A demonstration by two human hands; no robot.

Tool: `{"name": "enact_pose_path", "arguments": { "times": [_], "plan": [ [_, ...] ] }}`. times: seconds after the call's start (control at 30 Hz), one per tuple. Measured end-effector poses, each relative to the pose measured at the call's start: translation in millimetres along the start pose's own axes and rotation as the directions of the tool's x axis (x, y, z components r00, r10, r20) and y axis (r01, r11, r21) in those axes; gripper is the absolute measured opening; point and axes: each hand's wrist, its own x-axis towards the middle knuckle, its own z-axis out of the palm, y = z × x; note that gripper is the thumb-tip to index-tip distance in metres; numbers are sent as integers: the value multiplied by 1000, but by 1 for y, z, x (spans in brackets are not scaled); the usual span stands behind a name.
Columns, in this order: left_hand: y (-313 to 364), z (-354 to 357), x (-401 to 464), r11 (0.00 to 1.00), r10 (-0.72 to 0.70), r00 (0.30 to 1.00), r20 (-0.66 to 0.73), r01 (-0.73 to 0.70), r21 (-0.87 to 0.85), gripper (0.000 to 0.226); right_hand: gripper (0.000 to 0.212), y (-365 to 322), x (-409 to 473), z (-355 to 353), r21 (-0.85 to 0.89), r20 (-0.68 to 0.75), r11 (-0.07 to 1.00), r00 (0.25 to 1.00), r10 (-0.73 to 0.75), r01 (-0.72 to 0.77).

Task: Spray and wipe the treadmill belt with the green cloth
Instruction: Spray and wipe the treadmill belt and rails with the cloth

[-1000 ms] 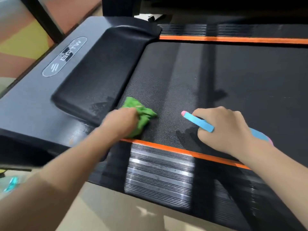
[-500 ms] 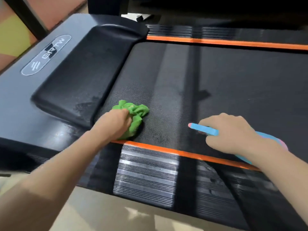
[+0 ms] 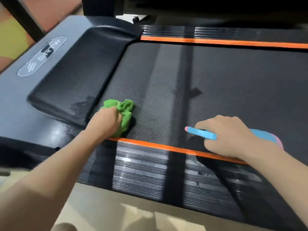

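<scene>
The black textured treadmill belt [image 3: 216,84] runs across the middle of the view between two orange stripes. My left hand [image 3: 106,121] grips a crumpled green cloth [image 3: 124,112] and presses it on the belt's near left corner, beside the motor cover. My right hand [image 3: 228,135] holds a blue spray bottle [image 3: 202,133] with a pink nozzle tip that points left, low over the belt near the front orange stripe. The bottle's body shows blue and pink behind my wrist.
A raised black motor cover [image 3: 75,77] and a grey hood with an oval logo [image 3: 41,55] lie left of the belt. Ribbed side rails [image 3: 143,172] run along the near edge and the far edge. Beige floor shows below.
My left hand has shifted the cloth a little along the near left corner of the belt. My right hand with the bottle has drifted lower and to the right. The view has swung slightly.
</scene>
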Motion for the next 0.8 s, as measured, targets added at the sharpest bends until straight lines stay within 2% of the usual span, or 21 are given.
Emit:
{"name": "enact_pose_path", "arguments": {
  "times": [0.07, 0.1, 0.13, 0.17, 0.23, 0.3, 0.37, 0.43, 0.47, 0.63, 0.73, 0.8],
  "plan": [
    [31, 8, -11, 992, 81, 996, -22, -79, 95, 37, 20, 1, 1, -1, 7, -19, 1000, 1000, 17, -17],
    [56, 17, -17, 986, 149, 988, -42, -146, 77, 32, 19, 1, 2, -2, 9, -18, 1000, 999, 28, -27],
    [86, 25, -23, 978, 208, 976, -58, -209, -6, 28, 18, 2, 3, -3, 16, -20, 999, 999, 37, -36],
    [108, 31, -26, 963, 244, 970, 19, -239, -125, 26, 19, 2, 4, -3, 26, -25, 999, 999, 48, -47],
    [126, 28, -28, 939, 305, 949, 73, -287, -189, 27, 18, 5, 2, -2, 41, -47, 998, 997, 53, -51],
    [100, 21, -18, 971, 227, 970, 86, -219, -95, 28, 17, 6, 1, 0, 45, -53, 998, 998, 44, -41],
    [52, 16, -12, 998, 36, 998, 48, -33, -58, 30, 17, 5, 0, 0, 44, -42, 998, 998, 35, -34],
    [10, 13, -14, 980, -155, 988, -27, 150, -127, 29, 17, 5, 0, 0, 48, -54, 998, 998, 37, -35],
    [0, 13, -16, 967, -201, 978, -50, 190, -168, 28, 18, 6, 0, -1, 50, -69, 998, 997, 43, -40],
    [1, 20, -18, 944, -272, 958, -88, 248, -216, 25, 13, 16, 3, 3, 27, -82, 996, 993, 82, -80],
    [1, 23, -19, 944, -275, 954, -119, 245, -220, 26, 2, 16, 0, 5, -32, -48, 998, 998, 51, -53],
    [-1, 26, -18, 943, -279, 952, -123, 247, -226, 27, 3, 12, -3, 8, -68, -32, 998, 999, 4, -6]
  ]
}}
